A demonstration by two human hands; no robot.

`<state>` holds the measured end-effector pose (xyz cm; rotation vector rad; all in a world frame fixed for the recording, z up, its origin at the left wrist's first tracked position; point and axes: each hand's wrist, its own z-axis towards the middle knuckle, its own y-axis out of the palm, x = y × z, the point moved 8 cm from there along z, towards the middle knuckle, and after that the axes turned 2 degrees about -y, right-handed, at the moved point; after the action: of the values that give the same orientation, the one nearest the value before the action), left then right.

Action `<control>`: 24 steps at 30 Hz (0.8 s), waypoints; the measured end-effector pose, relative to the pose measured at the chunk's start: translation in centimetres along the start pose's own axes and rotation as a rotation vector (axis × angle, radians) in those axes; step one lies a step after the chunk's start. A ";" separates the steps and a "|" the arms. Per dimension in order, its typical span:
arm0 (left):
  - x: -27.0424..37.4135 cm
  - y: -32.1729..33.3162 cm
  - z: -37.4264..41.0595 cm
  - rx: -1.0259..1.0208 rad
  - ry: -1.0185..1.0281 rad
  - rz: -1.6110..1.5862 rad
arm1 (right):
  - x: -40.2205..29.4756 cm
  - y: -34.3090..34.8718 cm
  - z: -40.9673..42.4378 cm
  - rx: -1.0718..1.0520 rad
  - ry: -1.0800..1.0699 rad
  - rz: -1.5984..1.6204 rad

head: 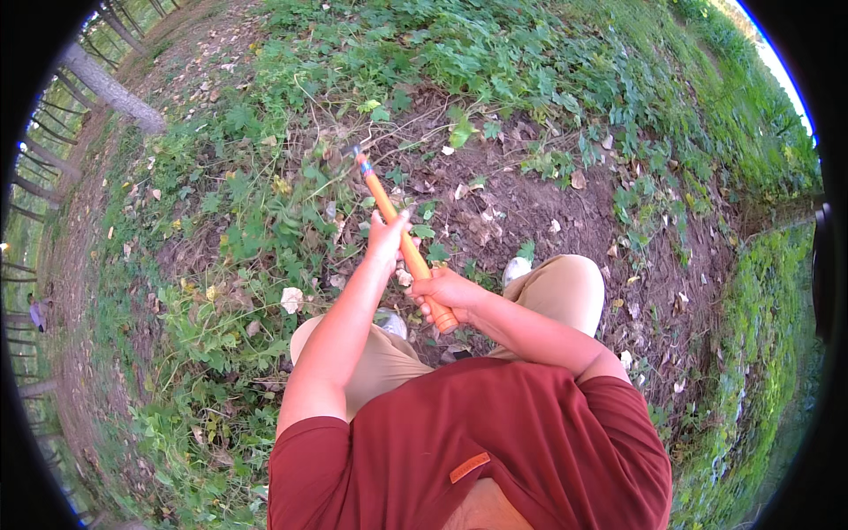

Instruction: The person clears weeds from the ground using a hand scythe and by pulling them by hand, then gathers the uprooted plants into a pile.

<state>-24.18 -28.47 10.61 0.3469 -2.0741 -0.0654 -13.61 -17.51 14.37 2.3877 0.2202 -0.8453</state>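
Note:
Both of my hands grip the orange handle (380, 194) of a garden tool that slants up and to the left. My left hand (387, 237) wraps the middle of the handle. Closer to my body, my right hand (442, 291) closes around it near the butt end. The tool's small dark metal head (351, 151) is at the far end, among vine stems and leaves; its exact shape is partly hidden. Bare soil with dry leaves (490, 205) lies to the right of the handle.
Leafy green vines (477, 59) cover the ground ahead, and more weeds (225, 318) grow on the left. My bent knee (563, 285) and shoes (392, 323) are close below the handle. Tree trunks (112, 86) stand at the left, where a distant person (36, 313) is visible.

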 end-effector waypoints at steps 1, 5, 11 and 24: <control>0.8 -0.8 -0.3 0.037 -0.012 -0.212 | -1.1 0.9 -0.5 -0.017 -0.030 -0.009; 5.6 -0.7 -2.4 0.020 0.145 -0.405 | -4.3 4.3 -2.0 -0.038 -0.120 -0.066; 10.1 -3.9 -7.1 0.109 0.313 -0.462 | -5.8 8.7 -3.4 -0.151 -0.199 -0.232; 10.4 -9.0 -2.4 0.357 0.477 0.217 | -3.8 -2.0 -4.8 -0.010 -0.109 -0.255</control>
<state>-25.04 -39.65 18.88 0.3143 -1.6293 0.4796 -14.76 -13.00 18.76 2.3272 0.4915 -1.0849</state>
